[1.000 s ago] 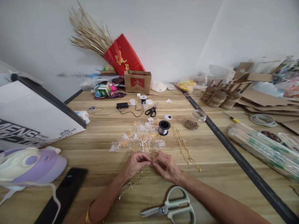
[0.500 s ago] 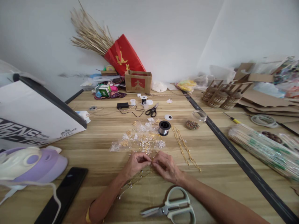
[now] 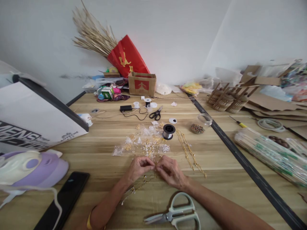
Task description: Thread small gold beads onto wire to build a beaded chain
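Observation:
My left hand [image 3: 141, 168] and my right hand [image 3: 170, 170] meet tip to tip above the wooden table, each in a pinch. A thin gold chain [image 3: 139, 184] with small dangling charms runs from under the pinched fingertips down beside my left forearm. The exact bit between the fingers is too small to make out. Just beyond the hands lies a heap of gold and clear beads [image 3: 149, 148] on plastic bags. Another gold chain [image 3: 187, 148] lies in a long loop to the right. Large scissors [image 3: 178, 212] with pale green handles rest below my right hand.
A wire spool [image 3: 169, 131] stands behind the beads, with black-handled scissors [image 3: 156, 113] farther back. To the right is an open jar of beads [image 3: 198, 128]. A phone [image 3: 64, 198], a purple-and-white appliance [image 3: 35, 169] and a white box [image 3: 35, 118] occupy the left.
Hardly anything differs. Both hands keep their pinch at the same spot, with only a very slight shift of the left fingertips.

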`<action>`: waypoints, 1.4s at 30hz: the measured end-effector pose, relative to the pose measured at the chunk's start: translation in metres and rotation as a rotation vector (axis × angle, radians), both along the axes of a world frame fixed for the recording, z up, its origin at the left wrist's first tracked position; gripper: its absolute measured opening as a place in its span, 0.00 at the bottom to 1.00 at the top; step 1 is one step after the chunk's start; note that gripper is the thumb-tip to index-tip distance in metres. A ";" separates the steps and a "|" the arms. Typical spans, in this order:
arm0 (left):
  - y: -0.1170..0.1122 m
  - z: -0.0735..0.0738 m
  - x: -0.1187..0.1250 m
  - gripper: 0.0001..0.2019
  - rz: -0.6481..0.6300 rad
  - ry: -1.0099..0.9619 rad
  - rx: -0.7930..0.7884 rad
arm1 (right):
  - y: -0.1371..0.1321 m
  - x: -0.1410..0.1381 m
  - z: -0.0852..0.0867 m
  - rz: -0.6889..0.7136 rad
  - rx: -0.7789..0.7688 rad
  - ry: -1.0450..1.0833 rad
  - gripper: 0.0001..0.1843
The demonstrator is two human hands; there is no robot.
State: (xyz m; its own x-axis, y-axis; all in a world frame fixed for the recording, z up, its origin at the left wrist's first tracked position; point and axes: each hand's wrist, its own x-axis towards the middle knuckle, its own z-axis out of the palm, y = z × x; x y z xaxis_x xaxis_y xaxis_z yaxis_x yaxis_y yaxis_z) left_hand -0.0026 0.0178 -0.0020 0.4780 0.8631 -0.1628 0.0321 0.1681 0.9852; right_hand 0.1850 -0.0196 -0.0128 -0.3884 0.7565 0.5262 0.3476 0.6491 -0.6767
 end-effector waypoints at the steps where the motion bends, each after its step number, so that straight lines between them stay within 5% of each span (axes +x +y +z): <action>1: 0.000 0.000 0.000 0.09 -0.001 -0.002 -0.003 | 0.000 0.000 0.000 0.000 -0.001 0.000 0.06; 42: -0.001 -0.003 0.000 0.07 0.008 -0.006 0.006 | 0.001 -0.001 -0.007 -0.039 0.001 -0.007 0.06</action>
State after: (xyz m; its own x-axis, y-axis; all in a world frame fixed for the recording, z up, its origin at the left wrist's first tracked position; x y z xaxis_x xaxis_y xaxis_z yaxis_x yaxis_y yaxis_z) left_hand -0.0026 0.0167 -0.0051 0.4719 0.8680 -0.1543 0.0245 0.1621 0.9865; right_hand 0.1844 -0.0181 -0.0202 -0.3623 0.7704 0.5245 0.3777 0.6359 -0.6731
